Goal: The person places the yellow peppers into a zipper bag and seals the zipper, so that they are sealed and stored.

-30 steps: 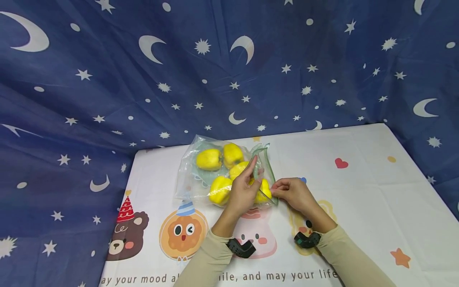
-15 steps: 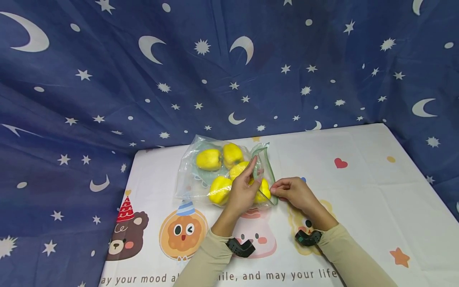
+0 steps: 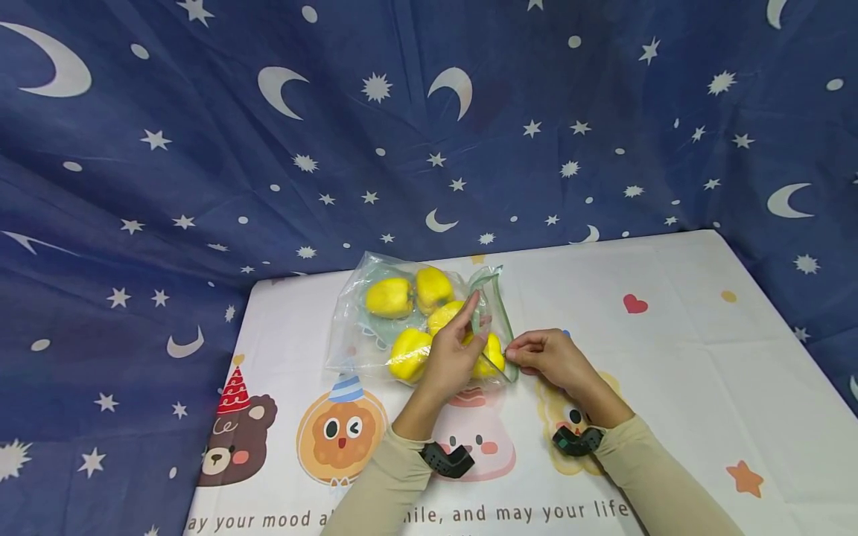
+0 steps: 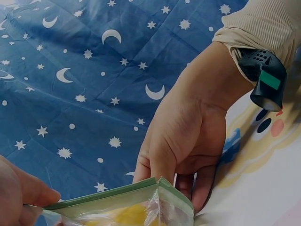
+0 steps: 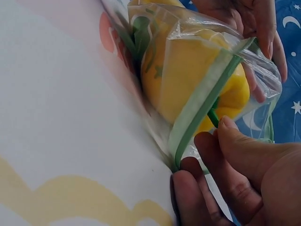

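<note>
left hand pinched the bag's green seal | right hand pinched its near corner | yellow peppers inside, on tabletop

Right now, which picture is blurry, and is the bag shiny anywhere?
Head view: sharp and evenly lit, with only soft glints on the clear bag. Left wrist view: the bag's green strip at the bottom edge is soft, while the right hand is clearer. Right wrist view: the tablecloth is blurred, and the plastic over the yellow pepper shows pale sheen.
</note>
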